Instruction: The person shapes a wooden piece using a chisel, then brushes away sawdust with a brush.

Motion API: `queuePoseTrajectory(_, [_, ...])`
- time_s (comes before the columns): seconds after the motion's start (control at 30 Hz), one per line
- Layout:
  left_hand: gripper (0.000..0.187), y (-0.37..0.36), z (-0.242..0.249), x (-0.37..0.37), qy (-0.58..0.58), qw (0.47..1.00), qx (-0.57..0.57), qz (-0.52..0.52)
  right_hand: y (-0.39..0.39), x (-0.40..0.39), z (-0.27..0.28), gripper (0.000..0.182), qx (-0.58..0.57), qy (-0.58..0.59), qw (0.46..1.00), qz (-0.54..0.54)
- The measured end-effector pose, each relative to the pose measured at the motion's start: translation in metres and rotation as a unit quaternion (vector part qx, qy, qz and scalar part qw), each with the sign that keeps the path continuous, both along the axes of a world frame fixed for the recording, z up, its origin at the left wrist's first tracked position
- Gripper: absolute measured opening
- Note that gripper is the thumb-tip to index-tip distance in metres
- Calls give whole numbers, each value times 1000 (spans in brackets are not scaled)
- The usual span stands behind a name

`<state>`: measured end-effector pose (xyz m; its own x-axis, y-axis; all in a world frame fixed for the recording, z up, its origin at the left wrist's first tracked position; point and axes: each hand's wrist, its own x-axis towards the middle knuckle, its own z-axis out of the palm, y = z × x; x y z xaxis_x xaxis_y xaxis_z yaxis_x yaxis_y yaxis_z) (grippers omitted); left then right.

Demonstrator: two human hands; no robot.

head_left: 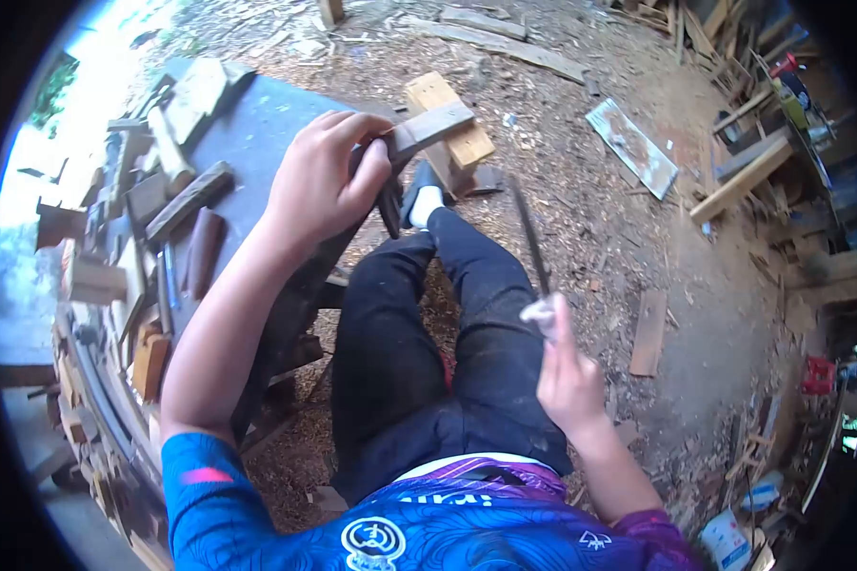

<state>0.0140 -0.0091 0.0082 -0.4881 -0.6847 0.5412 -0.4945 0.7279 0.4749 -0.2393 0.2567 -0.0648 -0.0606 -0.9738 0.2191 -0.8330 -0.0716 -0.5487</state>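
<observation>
My left hand (328,171) is closed around a piece of wood (436,124) at the edge of the dark workbench. The wood's pale squared end sticks out to the right, past my fingers, in front of a yellowish wooden block (473,146). A darker part hangs down below the hand. In my right hand (573,381), held over my right thigh and apart from the wood, is a long, thin, dark file (528,233). Its tip points up and away. Whitish wrapping shows at the grip end; the fingers cover the rest of the handle.
The dark workbench (281,109) lies to my left, with wood offcuts (189,200) and a wooden-handled tool (167,147) on it. Shavings cover the ground. A pale board (633,147) and a brown plank (648,333) lie to the right. Timber is piled along the right side.
</observation>
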Motion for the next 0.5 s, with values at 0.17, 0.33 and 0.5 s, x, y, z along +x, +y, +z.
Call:
queuePoseTrajectory(0.17, [25, -29, 34, 41, 28, 988, -113, 104, 13, -12, -40, 65, -37, -7, 999, -19])
queuePoseTrajectory(0.33, [63, 23, 83, 90, -113, 950, -34, 289, -7, -15, -76, 68, 24, -15, 999, 42])
queuePoseTrajectory(0.5, [41, 95, 42, 151, -205, 920, -124, 311, -39, -16, -95, 69, 42, 15, 997, 59])
